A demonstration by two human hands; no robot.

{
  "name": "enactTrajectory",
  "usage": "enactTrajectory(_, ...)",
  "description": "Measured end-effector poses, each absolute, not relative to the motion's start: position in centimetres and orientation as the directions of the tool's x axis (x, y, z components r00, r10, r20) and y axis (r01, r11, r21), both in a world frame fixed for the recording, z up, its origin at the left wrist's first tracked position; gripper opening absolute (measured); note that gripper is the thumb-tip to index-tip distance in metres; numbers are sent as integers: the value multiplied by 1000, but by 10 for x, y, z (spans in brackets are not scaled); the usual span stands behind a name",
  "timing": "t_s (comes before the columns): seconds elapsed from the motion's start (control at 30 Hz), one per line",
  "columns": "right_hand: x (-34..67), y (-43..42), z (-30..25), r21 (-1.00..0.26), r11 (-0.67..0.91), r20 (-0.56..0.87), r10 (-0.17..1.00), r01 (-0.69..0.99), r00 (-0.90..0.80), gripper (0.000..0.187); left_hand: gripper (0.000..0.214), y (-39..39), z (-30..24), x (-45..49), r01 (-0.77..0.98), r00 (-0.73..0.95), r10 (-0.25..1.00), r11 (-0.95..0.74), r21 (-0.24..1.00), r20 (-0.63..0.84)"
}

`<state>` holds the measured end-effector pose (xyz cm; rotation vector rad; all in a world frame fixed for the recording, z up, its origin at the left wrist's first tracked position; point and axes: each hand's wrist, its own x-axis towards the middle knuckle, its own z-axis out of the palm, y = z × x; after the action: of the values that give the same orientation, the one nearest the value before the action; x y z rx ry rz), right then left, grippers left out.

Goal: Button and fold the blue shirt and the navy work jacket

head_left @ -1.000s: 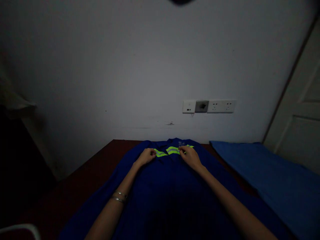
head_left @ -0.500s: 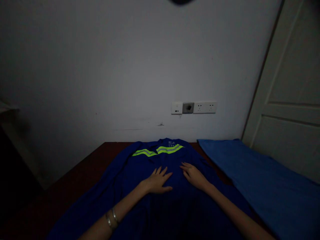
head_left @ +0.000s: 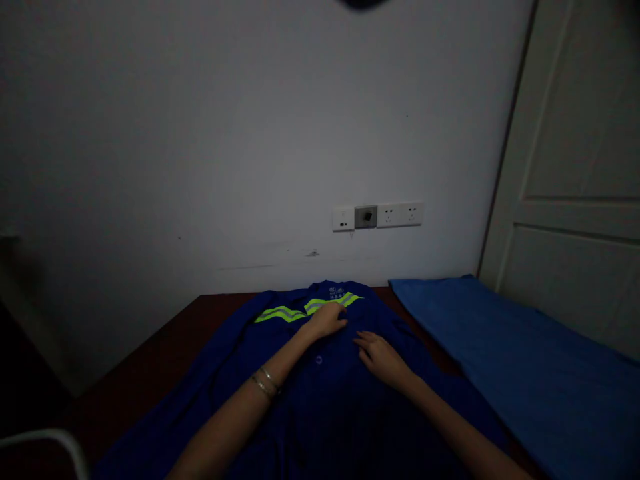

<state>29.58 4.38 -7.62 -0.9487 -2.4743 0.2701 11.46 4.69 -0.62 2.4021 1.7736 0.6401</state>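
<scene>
A dark blue work jacket (head_left: 335,400) lies spread out, its collar toward the wall. Yellow-green reflective bands with a grey middle (head_left: 280,313) cross its chest, and small white print shows above the right band. My left hand (head_left: 325,321) rests at the lower edge of that band, fingers bent down and the thumb apart from them; nothing shows in its grasp. Two silvery bangles (head_left: 266,380) circle my left wrist. Farther right and nearer to me, my right hand (head_left: 383,357) lies on the jacket front with its fingers loosely stretched. A round button (head_left: 319,360) shows below my left hand.
Under the jacket is a dark red surface (head_left: 200,320). A lighter blue cloth (head_left: 500,360) lies along the right side. Behind are a pale wall with sockets (head_left: 400,215) and a panelled door (head_left: 575,233). A white curved bar (head_left: 55,435) enters at lower left.
My left hand has moved forward up to the reflective band, and its spread fingers have bent. My right hand stays nearly in place. The view has turned slightly right, and a white bar appears lower left.
</scene>
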Motion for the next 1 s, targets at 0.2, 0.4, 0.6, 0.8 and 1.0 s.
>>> enactTrajectory(0.2,296,43,-73,-323,738,359,675,592,-645,38,30,82,-45,122,891,187,942,-282,356,279)
enactTrajectory(0.4,295,47,-77,-344,733,365,680,586,-636,38,29,87,-60,116,827,105,942,-261,498,319)
enactTrajectory(0.6,295,49,-81,-367,720,357,694,589,-625,38,21,92,-67,109,741,-15,947,-204,639,320)
enactTrajectory(0.8,293,60,-78,-526,676,406,733,516,-546,36,21,99,-71,105,688,-65,939,-204,696,339)
enactTrajectory(1.0,273,94,-50,-611,563,394,826,557,-403,23,20,99,-68,107,653,-82,936,-209,728,342)
